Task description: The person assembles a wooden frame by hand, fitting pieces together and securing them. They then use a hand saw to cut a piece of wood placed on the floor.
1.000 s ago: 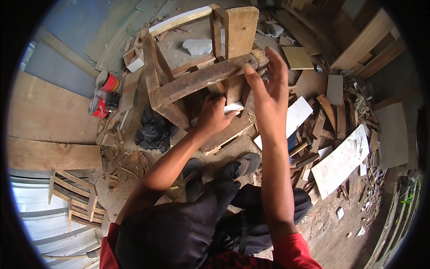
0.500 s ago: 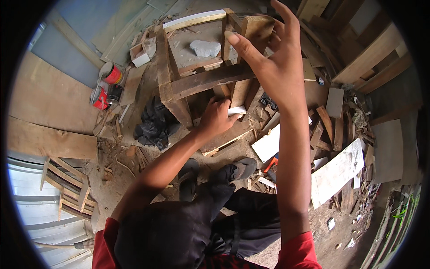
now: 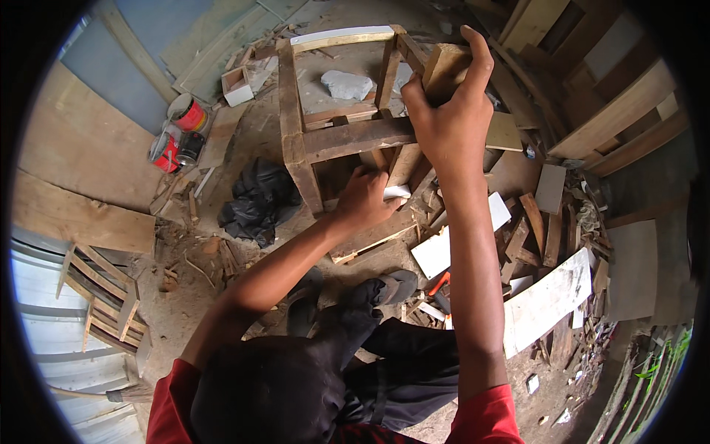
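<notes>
Board (image 3: 446,65) rises lengthwise along wooden frame (image 3: 355,140), right edge; I see right hand (image 3: 452,129) fingers spread around it, left hand (image 3: 367,198) curled below, grip unclear.

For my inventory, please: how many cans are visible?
3: upper red can at left, lower red can below it, black can right of that. More may be hidden.

One left hand (image 3: 362,198) and one right hand (image 3: 455,129) are at one frame (image 3: 359,140). Left of the grip are three cans (image 3: 188,116), one box (image 3: 237,92), one black bag (image 3: 260,206) and one broom (image 3: 132,394). Two shoes (image 3: 398,287) sit below. Two big white boards (image 3: 547,307) lie down to the right.
</notes>
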`<action>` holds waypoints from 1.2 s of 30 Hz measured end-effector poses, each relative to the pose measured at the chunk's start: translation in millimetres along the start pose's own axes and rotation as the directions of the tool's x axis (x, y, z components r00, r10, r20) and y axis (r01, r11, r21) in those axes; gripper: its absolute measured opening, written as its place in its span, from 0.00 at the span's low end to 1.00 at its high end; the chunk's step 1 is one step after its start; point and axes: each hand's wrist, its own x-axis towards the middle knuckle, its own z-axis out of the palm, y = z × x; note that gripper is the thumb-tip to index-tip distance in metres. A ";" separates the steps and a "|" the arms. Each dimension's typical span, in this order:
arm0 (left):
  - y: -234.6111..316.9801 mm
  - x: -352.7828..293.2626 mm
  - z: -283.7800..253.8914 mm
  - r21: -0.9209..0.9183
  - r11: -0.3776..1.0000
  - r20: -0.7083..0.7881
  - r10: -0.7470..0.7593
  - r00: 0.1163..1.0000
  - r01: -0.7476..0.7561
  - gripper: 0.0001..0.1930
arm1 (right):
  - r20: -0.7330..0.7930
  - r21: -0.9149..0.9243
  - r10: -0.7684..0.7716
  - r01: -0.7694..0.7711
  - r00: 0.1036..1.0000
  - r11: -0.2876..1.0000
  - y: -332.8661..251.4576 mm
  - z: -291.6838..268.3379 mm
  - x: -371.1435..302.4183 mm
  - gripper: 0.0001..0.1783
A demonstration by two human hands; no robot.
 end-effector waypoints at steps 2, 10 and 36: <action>0.0 5.0 2.8 0.012 1.000 -0.017 0.013 1.000 -0.013 0.23 | 0.000 -0.010 -0.006 0.006 1.000 1.000 3.7 -1.1 2.9 0.43; 14.9 34.4 4.9 -0.823 0.550 0.086 -0.128 0.988 0.143 0.25 | -0.017 -0.020 -0.038 0.038 0.999 0.999 0.4 1.6 -3.7 0.43; -0.4 29.3 15.9 -0.851 0.455 0.177 -0.219 0.960 0.260 0.30 | 0.547 0.690 0.378 -0.146 0.747 -0.709 -13.7 -15.5 -116.6 0.30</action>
